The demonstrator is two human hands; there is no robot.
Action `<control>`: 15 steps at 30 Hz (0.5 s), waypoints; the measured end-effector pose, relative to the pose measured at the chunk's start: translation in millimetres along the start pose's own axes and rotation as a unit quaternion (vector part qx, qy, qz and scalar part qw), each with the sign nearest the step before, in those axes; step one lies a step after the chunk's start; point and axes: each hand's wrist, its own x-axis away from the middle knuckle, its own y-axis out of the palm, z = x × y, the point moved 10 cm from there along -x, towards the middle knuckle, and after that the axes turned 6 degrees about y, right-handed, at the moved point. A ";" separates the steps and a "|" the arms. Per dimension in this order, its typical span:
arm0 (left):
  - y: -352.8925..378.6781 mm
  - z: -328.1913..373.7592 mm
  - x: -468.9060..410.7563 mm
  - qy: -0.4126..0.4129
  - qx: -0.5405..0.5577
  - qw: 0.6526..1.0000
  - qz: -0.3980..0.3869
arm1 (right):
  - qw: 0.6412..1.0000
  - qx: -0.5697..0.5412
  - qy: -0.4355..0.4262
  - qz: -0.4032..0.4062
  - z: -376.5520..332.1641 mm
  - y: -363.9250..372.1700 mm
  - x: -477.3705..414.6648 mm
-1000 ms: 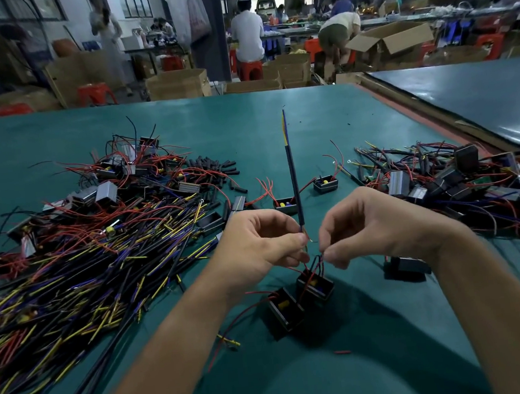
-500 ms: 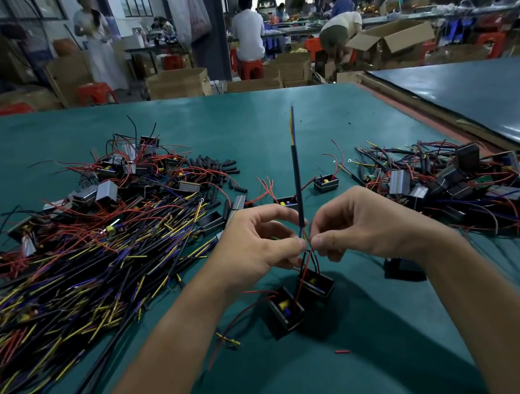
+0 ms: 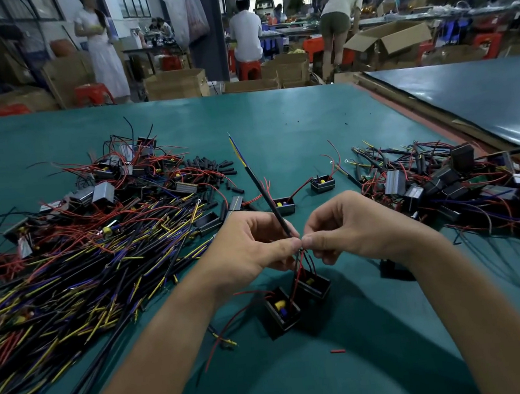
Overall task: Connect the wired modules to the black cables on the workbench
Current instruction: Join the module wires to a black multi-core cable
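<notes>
Since half a second ago the thin black sheathed cable has tipped from upright to a lean up and leftward, and both hands have closed in until the thumbs meet. The left hand pinches the cable's lower end. The right hand pinches the fine red and black leads rising from the small open-topped black box module just below, beside a second black box module on the teal surface. Both sets of fingers are clamped at the joint. The cable looks light and stiff enough to hold its line. The leads look limp and easily kinked, so they are best gripped close to their ends, never tugged against the module.
</notes>
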 end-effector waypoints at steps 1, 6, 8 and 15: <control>-0.7 -0.1 -0.3 0.000 -0.002 1.000 0.003 | 1.000 0.000 0.003 0.008 0.7 -1.4 -0.7; -5.1 -3.8 -1.6 -0.008 -0.049 0.999 0.009 | 0.999 0.016 0.018 0.047 5.3 -5.2 -2.5; -7.5 -6.3 -1.5 -0.015 -0.063 0.998 0.015 | 0.997 0.028 0.015 0.068 4.5 -6.5 -3.5; -8.9 -10.7 -1.3 -0.037 -0.064 0.997 0.025 | 0.995 0.040 -0.013 0.087 -3.9 -2.7 -1.9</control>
